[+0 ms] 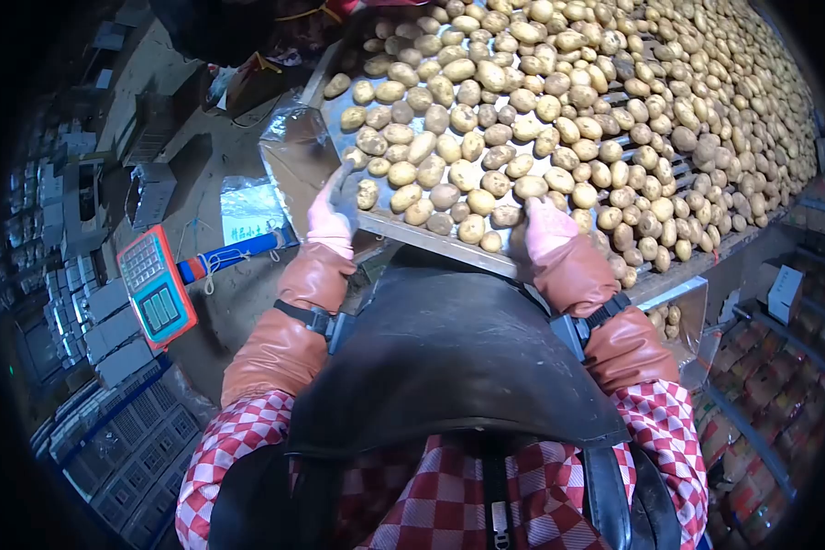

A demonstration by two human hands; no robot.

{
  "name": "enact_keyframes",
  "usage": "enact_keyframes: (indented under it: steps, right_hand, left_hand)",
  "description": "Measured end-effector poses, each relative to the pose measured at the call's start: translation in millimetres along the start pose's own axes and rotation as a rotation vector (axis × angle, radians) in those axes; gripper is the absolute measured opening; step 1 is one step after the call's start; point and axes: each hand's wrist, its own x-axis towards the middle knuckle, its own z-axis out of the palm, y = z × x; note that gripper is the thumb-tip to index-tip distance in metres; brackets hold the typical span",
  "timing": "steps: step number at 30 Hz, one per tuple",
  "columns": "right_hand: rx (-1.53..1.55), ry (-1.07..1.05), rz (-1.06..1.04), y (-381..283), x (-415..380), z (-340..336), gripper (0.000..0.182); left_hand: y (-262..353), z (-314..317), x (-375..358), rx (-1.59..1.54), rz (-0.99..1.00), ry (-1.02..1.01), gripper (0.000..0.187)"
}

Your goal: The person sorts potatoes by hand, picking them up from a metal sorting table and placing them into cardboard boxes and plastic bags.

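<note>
My left hand (328, 213), in a pink and grey glove, is at the left corner of a sorting table (440, 240). Its visible fingers stretch forward, with the tips beside a potato (355, 158) at the table's edge. My right hand (550, 227), also in a pink glove, rests at the front edge with its fingers curled in against a potato (530, 188); part of the grip is hidden. Many loose potatoes (497, 183) in mixed sizes, some with soil on them, cover the light tabletop around both hands.
A dense mass of potatoes (706, 101) lies over slats farther right. To the left stands an orange-framed weighing scale display (159, 289) on a blue post. Cardboard boxes (148, 194) and stacked crates (142, 440) line the left side. A lined box (674, 316) holds potatoes below right.
</note>
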Motion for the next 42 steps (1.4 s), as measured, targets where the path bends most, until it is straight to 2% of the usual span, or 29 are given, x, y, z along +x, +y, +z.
enact_keyframes:
  steps: [1, 4, 6, 7, 9, 10, 11, 13, 14, 15, 16, 17, 18, 19, 21, 23, 24, 25, 27, 29, 31, 32, 33, 34, 36, 37, 39, 40, 42]
  right_hand:
    - [-0.003, -0.019, -0.009, 3, -1, 2, 0.029]
    - [-0.042, -0.07, 0.011, -9, 1, -6, 0.035]
    - [-0.054, -0.084, 0.053, -13, 15, -10, 0.039]
    - [-0.012, -0.1, 0.077, -8, 20, -14, 0.039]
    - [0.242, 0.045, -0.035, 11, 19, -18, 0.039]
    - [0.798, -0.176, 0.331, 13, 15, -27, 0.039]
    - [1.127, -0.088, 0.306, 35, 12, -11, 0.035]
    - [1.886, -0.085, 0.326, 41, -9, -26, 0.046]
    - [2.119, -0.139, 0.279, 51, -16, -26, 0.053]
    - [2.178, -0.029, 0.42, 32, -23, -39, 0.047]
    - [2.174, -0.025, 0.427, 28, -20, -38, 0.047]
    - [2.191, -0.042, 0.488, 26, -15, -35, 0.034]
    - [2.206, -0.059, 0.546, 25, -10, -31, 0.026]
    - [2.156, -0.037, 0.532, 23, -5, -25, 0.023]
    - [2.077, -0.039, 0.538, 20, -5, -26, 0.022]
    - [1.983, -0.08, 0.442, 22, -8, -31, 0.022]
    - [1.893, -0.103, 0.349, 21, -10, -38, 0.022]
    - [1.894, -0.103, 0.346, 18, -14, -42, 0.022]
    - [1.746, -0.069, 0.365, 2, -18, -54, 0.025]
    - [1.676, -0.077, 0.307, 3, -14, -46, 0.03]
    - [1.698, -0.211, 0.376, -5, -10, -46, 0.037]
    - [1.594, -0.334, 0.307, 1, -4, -43, 0.043]
    - [1.562, -0.364, 0.297, -3, -2, -43, 0.044]
    - [1.597, -0.393, 0.351, -9, 1, -42, 0.042]
    - [1.668, -0.401, 0.481, -15, 6, -29, 0.033]
    - [1.691, -0.471, 0.441, -11, 7, -26, 0.029]
    - [1.727, -0.53, 0.427, -10, 7, -28, 0.028]
    - [1.751, -0.615, 0.441, -11, 5, -42, 0.031]
    - [1.806, -0.598, 0.352, -11, 0, -49, 0.037]
  left_hand:
    - [7, 0, 0, 0.109, -0.021, 0.01, 0.031]
    - [-3, -16, 12, -0.057, -0.144, 0.075, 0.03]
    - [0, -21, 21, -0.462, -0.249, 0.128, 0.03]
    - [0, -22, 21, -0.452, -0.253, 0.13, 0.03]
    - [20, -3, 25, -0.176, -0.029, 0.069, 0.03]
    - [19, 3, 27, 0.079, 0.036, 0.044, 0.034]
    - [26, 7, 25, 0.08, 0.032, 0.04, 0.034]
    - [47, 14, 19, 0.611, 0.292, -0.417, 0.041]
    - [46, 29, 15, 0.834, 0.495, -0.484, 0.047]
    - [43, 48, 11, 1.051, 0.705, -0.546, 0.053]
    - [39, 62, 13, 1.108, 0.718, -0.678, 0.057]
    - [34, 73, 23, 1.162, 0.728, -0.811, 0.062]
    - [33, 79, 45, 1.241, 0.855, -0.856, 0.067]
    - [24, 81, 68, 1.15, 0.762, -0.874, 0.072]
    - [38, 76, 89, 1.334, 0.76, -0.672, 0.073]
    - [57, 70, 88, 1.362, 0.499, -0.617, 0.07]
    - [48, 60, 87, 1.281, 0.481, -0.481, 0.058]
    - [37, 53, 78, 1.191, 0.562, -0.279, 0.039]
    - [63, 62, 48, 1.048, 0.103, -0.635, 0.026]
    - [59, 79, 3, 1.213, 0.422, -0.986, 0.022]
    - [44, 101, -27, 0.995, 0.541, -1.005, 0.025]
    - [46, 113, -29, 0.996, 0.537, -0.994, 0.025]
    - [51, 124, -30, 1.151, 0.423, -0.967, 0.026]
    - [54, 132, -30, 1.302, 0.302, -0.933, 0.027]
    - [40, 140, -30, 1.31, 0.272, -0.912, 0.027]
    - [33, 142, -26, 1.32, 0.255, -0.903, 0.027]
    - [41, 133, -18, 1.275, 0.28, -0.936, 0.026]
    - [48, 127, -18, 1.149, 0.189, -0.817, 0.026]
    - [63, 121, -23, 0.998, -0.028, -0.659, 0.029]
